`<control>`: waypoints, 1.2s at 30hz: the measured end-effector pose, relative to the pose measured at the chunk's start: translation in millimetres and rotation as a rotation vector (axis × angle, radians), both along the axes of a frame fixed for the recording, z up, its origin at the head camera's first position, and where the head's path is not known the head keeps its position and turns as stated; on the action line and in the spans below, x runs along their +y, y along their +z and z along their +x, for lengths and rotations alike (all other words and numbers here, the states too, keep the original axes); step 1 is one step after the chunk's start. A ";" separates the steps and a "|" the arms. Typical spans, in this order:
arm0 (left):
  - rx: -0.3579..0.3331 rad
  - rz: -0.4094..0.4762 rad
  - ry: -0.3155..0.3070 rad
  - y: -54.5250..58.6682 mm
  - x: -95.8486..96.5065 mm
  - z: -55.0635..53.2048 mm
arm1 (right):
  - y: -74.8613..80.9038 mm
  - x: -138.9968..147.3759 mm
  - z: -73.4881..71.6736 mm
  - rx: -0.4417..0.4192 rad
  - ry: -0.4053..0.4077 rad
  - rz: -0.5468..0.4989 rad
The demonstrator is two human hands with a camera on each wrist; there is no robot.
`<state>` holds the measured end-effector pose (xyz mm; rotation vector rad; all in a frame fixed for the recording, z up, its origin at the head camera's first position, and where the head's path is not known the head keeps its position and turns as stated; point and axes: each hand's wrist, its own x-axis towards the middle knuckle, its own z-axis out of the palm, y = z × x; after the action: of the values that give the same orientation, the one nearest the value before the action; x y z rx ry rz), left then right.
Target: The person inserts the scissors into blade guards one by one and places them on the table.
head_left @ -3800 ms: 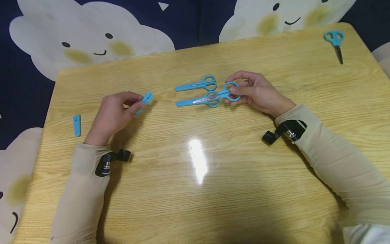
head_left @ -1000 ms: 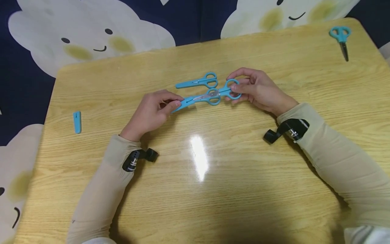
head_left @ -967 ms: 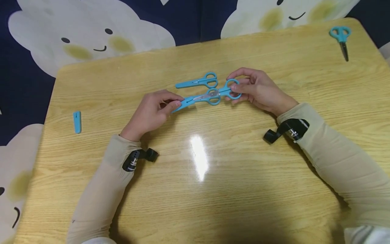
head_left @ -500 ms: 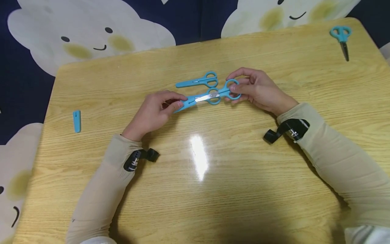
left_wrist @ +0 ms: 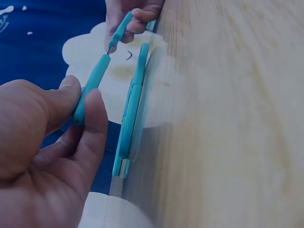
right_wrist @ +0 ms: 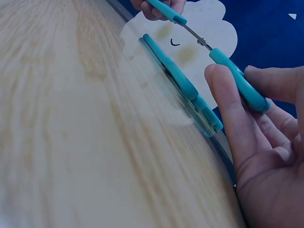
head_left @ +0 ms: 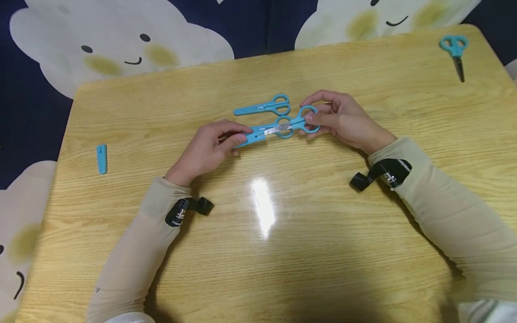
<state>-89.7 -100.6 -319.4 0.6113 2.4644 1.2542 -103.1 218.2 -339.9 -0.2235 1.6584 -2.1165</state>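
Observation:
My left hand [head_left: 208, 150] pinches a blue scissors cover [head_left: 254, 136] between thumb and fingers. My right hand [head_left: 343, 119] holds a pair of scissors [head_left: 298, 123] by its blue handle rings. The blade tips are inside the mouth of the cover, with a stretch of bare metal blade [right_wrist: 194, 34] showing between cover and handle. Both are held above the table. Below them lies another pair of covered scissors [left_wrist: 134, 104], partly hidden in the head view. Just behind it rests one more covered pair [head_left: 258, 108].
A loose blue cover [head_left: 102, 159] lies near the left edge of the wooden table [head_left: 258, 269]. Scissors with bare dark blades [head_left: 455, 51] lie at the far right corner. A dark cloth with cloud faces [head_left: 262, 27] hangs behind the table.
My left hand has carried the cover rightward to the scissors and over the blade tips. In the last second it slides further on, and less blade shows. The right hand stays nearly still.

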 end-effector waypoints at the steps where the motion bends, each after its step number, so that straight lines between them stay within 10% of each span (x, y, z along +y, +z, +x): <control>1: -0.014 0.012 0.000 -0.2 0.0 -0.3 | 0.5 0.0 0.2 0.001 -0.001 0.007; 21: -0.336 0.319 -0.064 3.3 -8.6 -0.4 | 0.4 0.1 1.0 0.026 -0.002 0.030; 29: -0.405 0.274 -0.057 -0.8 -8.0 -1.4 | -0.4 0.0 1.2 0.030 -0.007 0.046; 36: -0.327 0.171 -0.007 -2.0 -6.0 -1.5 | -0.5 -0.3 1.8 0.041 -0.006 0.038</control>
<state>-91.2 -106.6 -321.4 0.4159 2.1027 1.4450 -101.3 218.0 -340.4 -0.2518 1.7228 -2.0964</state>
